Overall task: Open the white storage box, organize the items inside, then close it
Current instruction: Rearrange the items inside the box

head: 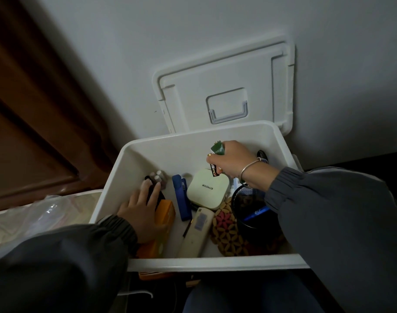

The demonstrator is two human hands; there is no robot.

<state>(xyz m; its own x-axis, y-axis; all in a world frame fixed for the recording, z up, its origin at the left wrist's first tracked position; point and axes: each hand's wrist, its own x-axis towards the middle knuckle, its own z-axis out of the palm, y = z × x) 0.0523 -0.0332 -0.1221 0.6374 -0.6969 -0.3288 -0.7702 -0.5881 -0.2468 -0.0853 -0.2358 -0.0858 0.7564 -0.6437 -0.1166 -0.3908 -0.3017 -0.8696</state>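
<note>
White wall [215,23], lid [188,96] propped: inside the white storage box [215,263], right hand [232,161] clutches batteries [217,150], left hand [141,207] rests straight-fingered on a black item [151,191].

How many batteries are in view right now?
2, both gripped by the right hand: green battery poking out above, black battery below. Others may be hidden.

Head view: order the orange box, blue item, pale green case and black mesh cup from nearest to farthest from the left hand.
1. Orange box, right against the left hand.
2. Blue item, just right of the orange box.
3. Pale green case, farther right, mid-way across.
4. Black mesh cup, at the right side.
</note>
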